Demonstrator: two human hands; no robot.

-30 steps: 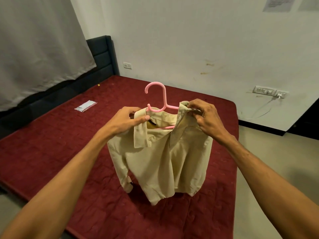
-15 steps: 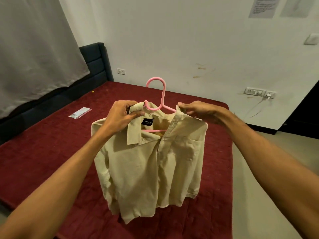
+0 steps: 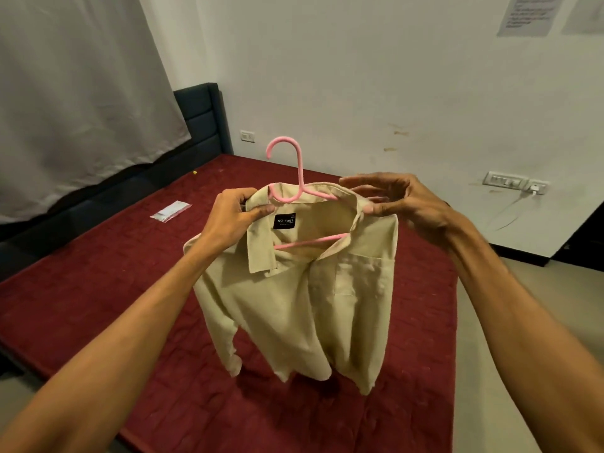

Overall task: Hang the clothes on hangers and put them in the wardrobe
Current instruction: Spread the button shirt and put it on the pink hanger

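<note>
Gripping collar (image 3: 261, 246) of shirt (image 3: 310, 305) with left hand (image 3: 228, 220), right hand (image 3: 408, 204) slack alongside; already on hanger (image 3: 300, 171), wardrobe step left.

**Bedroom surroundings**

A maroon bed (image 3: 98, 305) is filling the middle, a clear packet (image 3: 170, 211) lying far left on it. A grey curtain (image 3: 81, 93) is partly covering a dark headboard (image 3: 202, 116); a charger (image 3: 536, 188) is sitting plugged in far right.

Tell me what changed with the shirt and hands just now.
The right hand pulled the collar of the cream shirt over the pink hanger, then spread its fingers, loosening its pinch. The shirt rose off the bed and hangs wider. The left hand still grips the collar.
</note>
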